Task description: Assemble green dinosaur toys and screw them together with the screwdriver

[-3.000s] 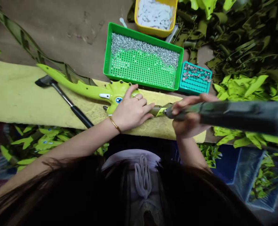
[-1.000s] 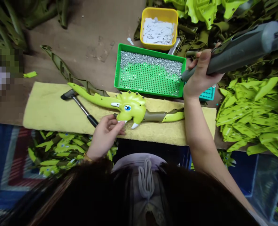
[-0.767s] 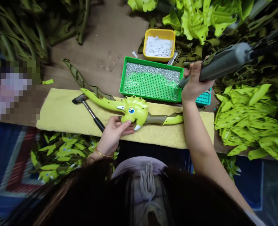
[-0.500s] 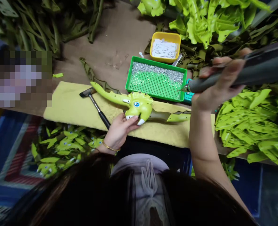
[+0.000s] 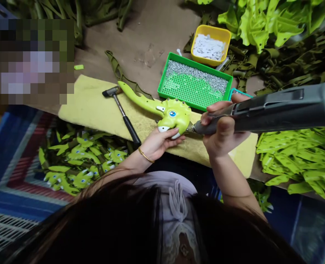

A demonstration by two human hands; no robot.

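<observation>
My left hand [image 5: 162, 140] is closed round the lower edge of a lime-green plastic toy dinosaur head [image 5: 180, 117], which has a blue eye and white horns. The head and its long curved green piece lie over a yellow cloth [image 5: 92, 106]. In my right hand [image 5: 224, 132] is a dark grey electric screwdriver [image 5: 263, 112], held almost level. Its tip meets the right edge of the head; the exact contact point is too small to make out. Left of the toy lies a hammer [image 5: 126, 119] with a black handle.
Behind the toy stands a green tray [image 5: 188, 97] of small screws, then a yellow tub [image 5: 196, 58] of white pieces. Lime-green parts [image 5: 296, 161] are heaped at the right. Below the table's left side, finished-looking heads [image 5: 80, 154] fill a container. A blurred-out area covers the far left.
The screwdriver has come down and left, from beside the screw tray to the head's right edge. My left hand still holds the toy. The whole view has shifted somewhat.
</observation>
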